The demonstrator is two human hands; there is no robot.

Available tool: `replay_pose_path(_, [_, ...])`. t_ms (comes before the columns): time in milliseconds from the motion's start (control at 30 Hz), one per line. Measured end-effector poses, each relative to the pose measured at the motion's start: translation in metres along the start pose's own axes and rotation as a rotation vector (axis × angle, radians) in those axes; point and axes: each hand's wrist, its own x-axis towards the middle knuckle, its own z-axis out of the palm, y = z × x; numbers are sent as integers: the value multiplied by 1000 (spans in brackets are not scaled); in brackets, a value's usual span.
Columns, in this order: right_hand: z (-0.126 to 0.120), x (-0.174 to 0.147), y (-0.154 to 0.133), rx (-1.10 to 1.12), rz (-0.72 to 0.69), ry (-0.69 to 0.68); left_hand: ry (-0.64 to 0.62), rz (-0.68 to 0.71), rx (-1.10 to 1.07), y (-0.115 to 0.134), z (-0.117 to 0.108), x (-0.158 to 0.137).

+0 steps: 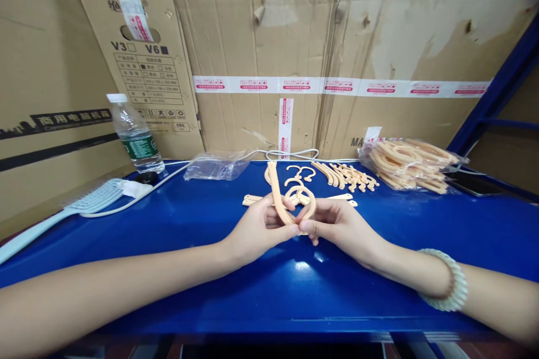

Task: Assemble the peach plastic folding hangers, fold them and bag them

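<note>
A long, curved peach plastic hanger arm (275,193) is pinched in my left hand (263,227), its free end pointing up and away from me. My right hand (343,227) grips a curved peach hanger piece (311,207) between thumb and fingers. Both pieces come together at my fingertips, above the table; the exact contact is hidden by my thumbs. Just behind my hands lie more hanger arms (343,197) and loose hanger hooks (301,173). Several short hanger parts (347,176) are spread farther back to the right.
On the blue table (168,303), a clear bag of hanger parts (408,162) lies back right beside a dark phone-like slab (475,184). At left are a water bottle (137,140), a pale blue hairbrush (95,196), a white cable (168,171) and a plastic bag (217,167). Cardboard (261,39) walls the back.
</note>
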Motion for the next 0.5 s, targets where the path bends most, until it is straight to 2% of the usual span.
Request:
replay_pose_path(67, [-6,3,-5,-6,-30,-5,18,-36,-19,2,1,0])
replay_pose_path(133, [-23,10,-12,-92,-103,51,71,-44,-36,5,1,-1])
replay_pose_path(167, [-36,15,-15,-193,-161,100,93,-42,-42,6,2,-1])
replay_pose_path(233, [-65,25,-20,-554,-302,188,114,-32,-47,7,2,-2])
replay_pose_path(267, [-80,31,-20,-823,-370,185,117,-30,-50,8,3,-2])
replay_pose_path(300, [-94,36,-19,-1108,-433,118,117,-33,-56,8,3,-2])
replay_pose_path(400, [-123,50,-8,-1279,-429,19,133,-61,-86,8,3,0])
replay_pose_path(500, [-132,59,7,-1327,-394,-17,143,-86,-78,8,3,1])
